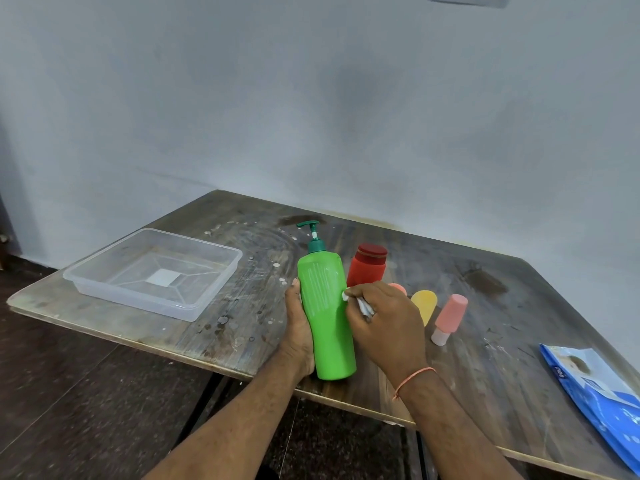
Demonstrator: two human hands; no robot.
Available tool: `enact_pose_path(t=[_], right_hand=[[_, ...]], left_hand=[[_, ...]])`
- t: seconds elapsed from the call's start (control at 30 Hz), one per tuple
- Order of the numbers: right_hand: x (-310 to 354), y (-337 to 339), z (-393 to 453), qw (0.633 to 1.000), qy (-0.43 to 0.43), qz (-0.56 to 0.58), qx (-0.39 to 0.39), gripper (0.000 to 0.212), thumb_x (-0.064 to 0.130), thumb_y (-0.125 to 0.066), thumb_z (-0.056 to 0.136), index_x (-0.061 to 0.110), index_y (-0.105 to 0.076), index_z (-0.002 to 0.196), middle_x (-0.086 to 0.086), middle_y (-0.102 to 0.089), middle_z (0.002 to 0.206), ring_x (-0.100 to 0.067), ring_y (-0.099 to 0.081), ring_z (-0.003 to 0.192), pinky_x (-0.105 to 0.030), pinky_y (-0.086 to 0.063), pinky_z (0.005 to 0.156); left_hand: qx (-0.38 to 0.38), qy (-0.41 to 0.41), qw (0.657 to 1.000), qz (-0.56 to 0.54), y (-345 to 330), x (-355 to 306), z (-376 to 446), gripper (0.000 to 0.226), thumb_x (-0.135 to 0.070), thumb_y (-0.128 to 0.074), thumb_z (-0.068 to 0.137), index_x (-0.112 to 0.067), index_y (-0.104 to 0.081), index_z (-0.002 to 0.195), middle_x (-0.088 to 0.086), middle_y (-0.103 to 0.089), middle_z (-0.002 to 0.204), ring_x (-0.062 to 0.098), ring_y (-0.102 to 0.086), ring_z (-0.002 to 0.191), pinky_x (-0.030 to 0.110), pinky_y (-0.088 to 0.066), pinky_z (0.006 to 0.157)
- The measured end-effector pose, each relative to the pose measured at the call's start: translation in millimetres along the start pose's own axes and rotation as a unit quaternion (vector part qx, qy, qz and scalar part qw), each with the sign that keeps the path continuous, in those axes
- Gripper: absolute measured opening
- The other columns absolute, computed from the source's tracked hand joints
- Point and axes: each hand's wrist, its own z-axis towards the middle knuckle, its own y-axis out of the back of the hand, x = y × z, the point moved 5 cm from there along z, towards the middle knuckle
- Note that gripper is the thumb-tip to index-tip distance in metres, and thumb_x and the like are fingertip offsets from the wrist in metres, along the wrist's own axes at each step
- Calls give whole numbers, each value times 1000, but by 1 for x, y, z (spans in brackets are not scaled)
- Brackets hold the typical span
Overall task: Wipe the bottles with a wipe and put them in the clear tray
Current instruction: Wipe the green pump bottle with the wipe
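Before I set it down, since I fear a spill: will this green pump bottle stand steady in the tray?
Probably tippy: the green pump bottle is tall and narrow, with the pump adding height. Its glossy plastic looks slippery, so the left hand should keep a full grip. Laid flat in the clear tray, its rounded body might roll.

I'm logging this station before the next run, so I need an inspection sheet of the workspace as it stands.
Surface: wooden table, worn, stained, pale specks.
Job's things: green pump bottle held up; wipe on its side; clear tray holds no bottles; red bottle, yellow bottle, pink bottle and another, mostly hidden, wait on the table.
Clutter: blue wipes pack at the right edge.
Hands: left hand grips the green bottle; right hand pinches the wipe.
Cables: nothing seen.
Surroundings: plain grey wall, dark floor.
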Motion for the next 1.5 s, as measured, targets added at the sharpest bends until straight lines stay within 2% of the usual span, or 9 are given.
enact_pose_path(t=[0.13, 0.3, 0.43, 0.67, 0.9, 1.1, 1.23, 1.4, 1.5], right_hand=[[8, -1, -4, 999, 36, 9, 29, 17, 36, -68, 94, 26, -81, 96, 13, -75, 92, -13, -66, 84, -40, -57, 69], [0, 1, 3, 1000, -9, -5, 0, 13, 32, -68, 92, 25, -79, 95, 12, -75, 92, -14, -66, 83, -42, -58, 70], [3, -2, 0, 998, 9, 57, 21, 14, 30, -70, 93, 25, -81, 99, 14, -77, 97, -9, -70, 88, -39, -59, 74], [1, -2, 4, 999, 3, 44, 4, 16, 30, -68, 94, 24, -81, 100, 11, -77, 98, -12, -70, 87, -41, -59, 75], [8, -1, 2, 999, 42, -14, 18, 9, 31, -71, 89, 27, -79, 92, 13, -73, 89, -11, -65, 79, -38, -55, 66], [21, -10, -5, 997, 68, -5, 47, 10, 30, -73, 90, 27, -82, 96, 14, -73, 90, -10, -65, 80, -30, -53, 67], [17, -6, 1, 997, 54, -41, 24, 6, 28, -76, 87, 26, -79, 92, 12, -71, 87, -12, -64, 76, -29, -50, 63], [29, -16, -4, 996, 79, -16, 47, 11, 31, -74, 90, 28, -82, 96, 12, -71, 89, -11, -66, 78, -30, -53, 64], [28, -13, -3, 995, 80, -35, 44, 9, 30, -75, 86, 27, -81, 91, 12, -71, 86, -12, -66, 76, -35, -55, 62]], left_hand=[[10, 6, 1000, -7, 1, 1, 0, 98, -85, -39, 86, -2, -67, 131, 31, -68, 122, 42, -70, 106, 54, -55, 95], [7, -3, 1000, -1, 0, 0, 2, 93, -82, -41, 86, -4, -69, 128, 29, -70, 117, 39, -72, 99, 48, -60, 86], [17, 0, 1000, -14, -1, 1, 1, 91, -80, -41, 83, -4, -71, 123, 31, -70, 117, 40, -71, 100, 49, -57, 89], [10, -2, 1000, -22, -1, 1, 2, 84, -77, -38, 87, -7, -75, 115, 26, -73, 109, 36, -73, 92, 46, -59, 82], [5, 5, 1000, -10, 1, 2, 2, 94, -85, -41, 86, -6, -73, 124, 30, -70, 121, 41, -70, 107, 54, -55, 96], [9, 14, 1000, -25, 0, 0, 0, 87, -82, -30, 91, -11, -81, 96, 21, -75, 95, 33, -74, 84, 42, -61, 76], [4, 10, 1000, -24, -2, 0, -1, 90, -86, -36, 87, -10, -79, 110, 25, -74, 109, 37, -73, 97, 48, -59, 88], [3, 3, 1000, -31, -5, -6, -5, 85, -77, -26, 97, -13, -81, 88, 17, -74, 88, 29, -74, 79, 37, -61, 70], [2, 1, 1000, -28, -7, -7, -6, 84, -78, -28, 95, -14, -81, 87, 16, -74, 87, 28, -74, 78, 37, -60, 70]])
